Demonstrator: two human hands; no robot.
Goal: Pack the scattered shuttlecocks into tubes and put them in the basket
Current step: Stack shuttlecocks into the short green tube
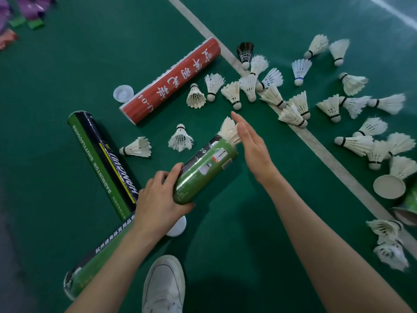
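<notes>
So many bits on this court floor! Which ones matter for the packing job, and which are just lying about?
Part of the job:
green tube in the left hand
right hand
loose shuttlecocks
red tube
dark tube

Just lying about:
purple wrappers
white shoe

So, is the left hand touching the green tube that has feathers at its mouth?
Touching. The head view shows the left hand wrapped around the lower end of the green tube, fingers on its wall.

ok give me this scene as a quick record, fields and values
left hand: grip on green tube, near its lower end
right hand: open, palm at feathers sticking out of the tube mouth
red tube: lying on floor
black-green tube: lying on floor
loose shuttlecocks: many, mostly right
basket: not visible
</notes>
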